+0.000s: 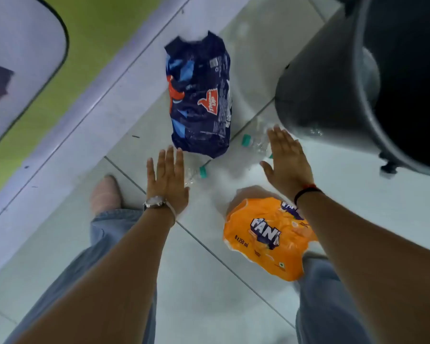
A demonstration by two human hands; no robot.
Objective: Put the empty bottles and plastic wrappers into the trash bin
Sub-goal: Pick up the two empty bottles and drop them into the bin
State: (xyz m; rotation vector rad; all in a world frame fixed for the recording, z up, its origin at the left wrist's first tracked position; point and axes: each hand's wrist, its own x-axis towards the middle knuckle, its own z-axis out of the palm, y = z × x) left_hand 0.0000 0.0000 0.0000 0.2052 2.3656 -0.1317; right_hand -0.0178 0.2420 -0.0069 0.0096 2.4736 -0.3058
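Left hand flat and spread, palm down, fingers extended, gripping nothing; wristwatch strapped at the wrist. Right hand likewise splayed and empty, dark thread band at the wrist. Bare tiled floor between the two hands, crossed by dark grout lines — open room there and toward the viewer. Just beyond the left fingertips, a clear crinkled plastic bottle lying on its side with a teal cap. Under and beside the right fingers, a second clear bottle, also teal-capped and lying flat, partly hidden by the hand. Ahead, between both hands, a dark blue glossy wrapper, puffed and wrinkled, red logo on it, lying on the floor just beside the first bottle. Below the right forearm, an orange wrapper, shiny and crumpled, partly covered by the arm. Far right, a round dark grey plastic trash bin — smooth wall, dark mouth, near the right fingertips. Left edge bounded by a pale raised border strip and green surface beyond. Denim trouser legs and one pale shoe at the near side.
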